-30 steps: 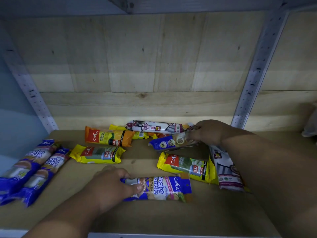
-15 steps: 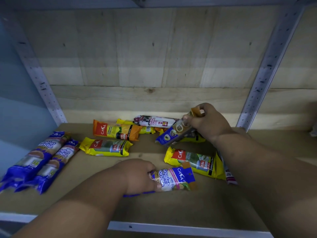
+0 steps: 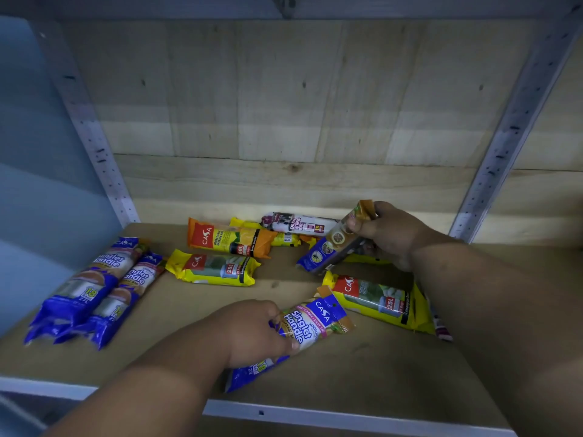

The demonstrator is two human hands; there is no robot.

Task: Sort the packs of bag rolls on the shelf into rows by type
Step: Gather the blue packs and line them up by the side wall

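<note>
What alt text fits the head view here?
Both hands grip blue packs of bag rolls on a wooden shelf: the left hand a Singlet Handle pack, the right hand a tilted blue pack. Two matching blue packs lie at left; yellow packs lie between.

A wall of pale wooden planks [image 3: 284,99] is seen behind the scene, its boards set upright in the upper part and laid lengthwise in the lower part, where a dark knot [image 3: 294,167] is visible. Two grey perforated metal uprights are shown against it: the left upright [image 3: 94,143] slants down toward the rear left corner, and the right upright [image 3: 504,137] slants down toward the rear right corner. A smooth bluish side panel [image 3: 38,152] is seen at the far left. A grey metal beam [image 3: 284,6] is seen across the top. A white metal front rail [image 3: 315,417], pierced by one small hole, is shown along the near edge.
</note>
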